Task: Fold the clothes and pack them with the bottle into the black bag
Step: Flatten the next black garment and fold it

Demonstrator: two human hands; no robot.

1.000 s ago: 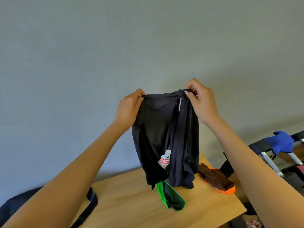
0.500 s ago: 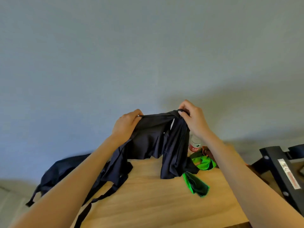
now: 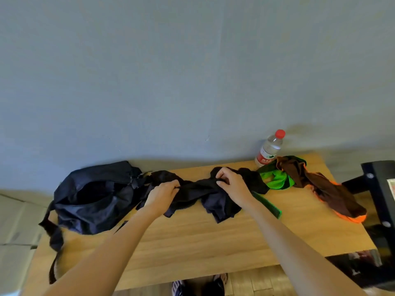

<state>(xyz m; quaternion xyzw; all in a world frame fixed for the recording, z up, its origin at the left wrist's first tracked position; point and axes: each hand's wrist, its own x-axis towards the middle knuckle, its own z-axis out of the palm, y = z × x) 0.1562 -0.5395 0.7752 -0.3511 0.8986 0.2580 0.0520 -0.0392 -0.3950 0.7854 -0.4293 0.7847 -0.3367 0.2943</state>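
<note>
A crumpled black garment (image 3: 213,199) lies across the middle of the wooden table (image 3: 203,242). My left hand (image 3: 161,194) grips its left part and my right hand (image 3: 232,185) pinches its upper edge. The black bag (image 3: 94,199) sits open at the table's left end, straps hanging over the edge. A clear bottle (image 3: 269,149) with a red cap stands at the back right by the wall. A green and black garment (image 3: 275,178) and a brown and orange garment (image 3: 329,193) lie bunched to the right.
A grey wall rises right behind the table. A black metal frame (image 3: 378,189) stands past the table's right edge. My feet in sandals (image 3: 198,285) show below the front edge. Bare tabletop stretches in front of the clothes.
Both hands have lowered the black garment from mid-air down onto the table. The view has tilted down, bringing the bag, bottle and other clothes into sight.
</note>
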